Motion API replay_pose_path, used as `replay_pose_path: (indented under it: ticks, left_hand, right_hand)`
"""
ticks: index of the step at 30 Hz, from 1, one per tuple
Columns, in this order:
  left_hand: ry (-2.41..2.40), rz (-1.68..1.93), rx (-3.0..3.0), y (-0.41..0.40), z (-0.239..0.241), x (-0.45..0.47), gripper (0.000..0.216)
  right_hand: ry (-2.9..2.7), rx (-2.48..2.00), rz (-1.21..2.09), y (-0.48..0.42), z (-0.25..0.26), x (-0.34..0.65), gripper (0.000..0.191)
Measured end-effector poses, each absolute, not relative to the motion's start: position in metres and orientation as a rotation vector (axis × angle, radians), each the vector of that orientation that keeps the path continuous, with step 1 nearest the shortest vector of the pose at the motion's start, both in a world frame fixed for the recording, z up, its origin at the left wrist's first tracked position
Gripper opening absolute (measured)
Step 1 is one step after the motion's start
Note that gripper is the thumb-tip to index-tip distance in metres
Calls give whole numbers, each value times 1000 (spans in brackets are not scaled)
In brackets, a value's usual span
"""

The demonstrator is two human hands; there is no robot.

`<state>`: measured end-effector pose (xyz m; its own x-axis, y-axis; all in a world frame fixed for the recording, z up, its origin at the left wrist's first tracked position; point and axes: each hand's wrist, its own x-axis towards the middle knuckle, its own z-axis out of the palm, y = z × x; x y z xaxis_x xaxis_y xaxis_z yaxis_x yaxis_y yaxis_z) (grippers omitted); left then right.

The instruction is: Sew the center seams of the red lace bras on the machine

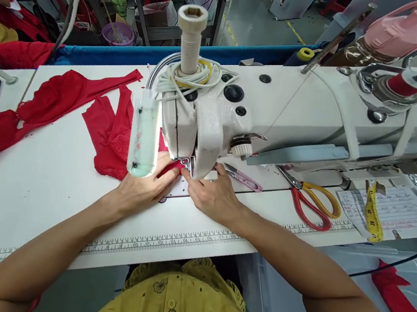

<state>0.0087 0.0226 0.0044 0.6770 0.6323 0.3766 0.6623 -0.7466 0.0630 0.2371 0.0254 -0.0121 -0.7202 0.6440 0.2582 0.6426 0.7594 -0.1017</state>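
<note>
Red fabric (113, 136) — white table (53, 192)

Both hands lie flat on a red lace garment piece (113, 136) at the needle of a white industrial sewing machine (276, 108). The left hand (145, 183) presses the fabric from seven o'clock of the presser foot (185, 163); the right hand (213, 195) holds its fingertips against the foot from five o'clock. At three o'clock of the right hand lie pink thread snips (244, 178), then red-and-yellow scissors (312, 203). More red lace pieces (53, 97) spread towards ten o'clock on the white table (53, 192).
</note>
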Motion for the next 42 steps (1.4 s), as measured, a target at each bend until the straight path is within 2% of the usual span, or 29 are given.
replay_pose_path:
  ticks: [3,5,8,15,27,30,37,42]
  left_hand:
    - [-1093,-674,-2720,20,5,15,16]
    - [-1181,-688,-2716,20,3,16,12]
    - [-1309,-782,-2736,23,-1,15,11]
    - [-1483,-1055,-2810,29,-5,13,12]
    - [-1375,-1053,-2827,27,-6,12,8]
    - [-1259,-1003,-2798,26,-6,12,8]
    - [-970,-673,-2585,20,1,16,24]
    - [-981,-679,-2636,12,5,17,24]
  right_hand:
    - [-2586,-996,-76,27,-11,237,31]
    - [-2494,-1059,-149,29,-11,237,27]
    - [-2406,-1126,-232,32,-12,237,34]
    - [-2415,-1103,-160,36,-13,231,25]
    - [-2531,-1214,-59,41,-8,227,38]
    - [-2483,-1162,-83,42,-10,229,36]
    - [-2331,-1003,-130,38,-12,239,24]
    - [-2426,-904,-155,34,-13,243,25]
